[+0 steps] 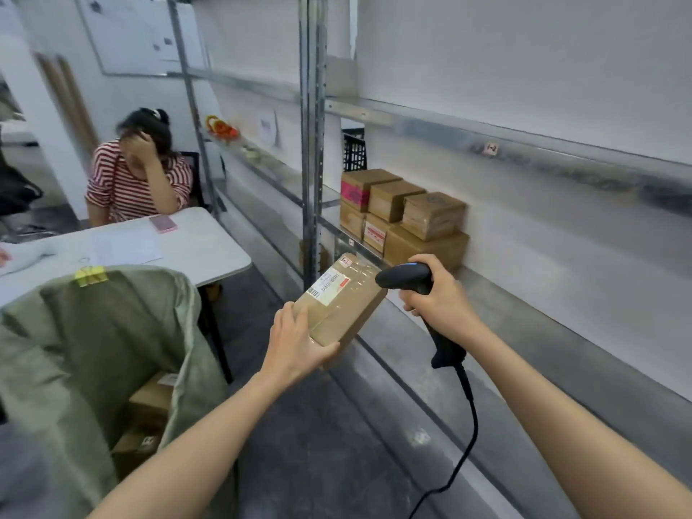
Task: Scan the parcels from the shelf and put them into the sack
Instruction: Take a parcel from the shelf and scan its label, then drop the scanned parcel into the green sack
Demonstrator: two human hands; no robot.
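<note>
My left hand (297, 340) grips the near end of a brown cardboard parcel (346, 307), held in the air with its white barcode label facing up. My right hand (436, 299) grips a black corded barcode scanner (406, 276), whose head sits just right of the parcel's label and points at it. Several more brown parcels (402, 215) are stacked on the metal shelf (524, 305) behind. An open green sack (86, 354) stands at the lower left, with a few parcels (149, 413) inside.
A white table (202, 252) with papers and a pink phone (163, 223) stands behind the sack. A person in a striped shirt (138, 181) sits at it. A grey shelf upright (312, 144) rises in the middle. The scanner cable (464, 436) hangs down.
</note>
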